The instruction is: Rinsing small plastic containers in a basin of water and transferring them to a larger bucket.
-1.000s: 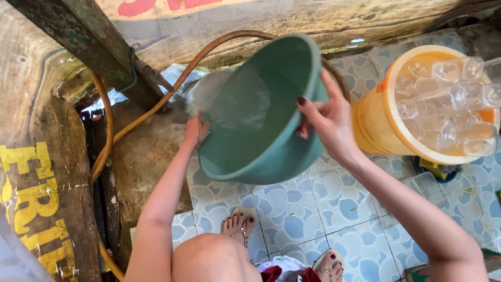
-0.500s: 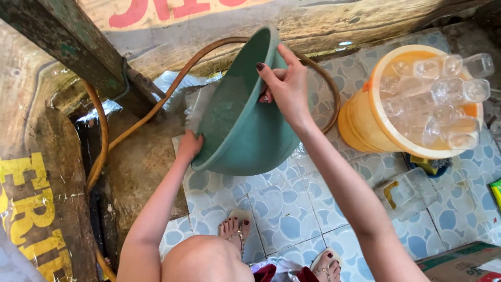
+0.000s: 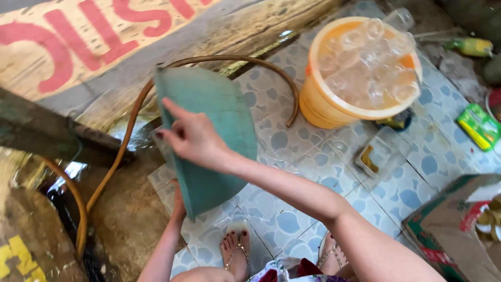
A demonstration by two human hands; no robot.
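You have the green basin tipped up on its edge left of centre in the frame, its outer side turned toward you, where a moment ago it faced up with its hollow showing. Your right hand now lies flat across that outer wall, fingers spread and pressed on it, rather than hooked over the far rim as before. Your left hand sits at the basin's lower edge, mostly hidden behind it; it touches the rim, but you cannot tell how its fingers close.

The brown hose arcs behind the basin from the lower left up over its top, as it did earlier. The orange bucket full of clear plastic bottles stands at upper right, well apart from the basin, seen more from above than before. A cardboard box has come into sight at lower right, and a green packet lies at the right edge on the patterned floor tiles. Your sandalled feet show at the bottom.
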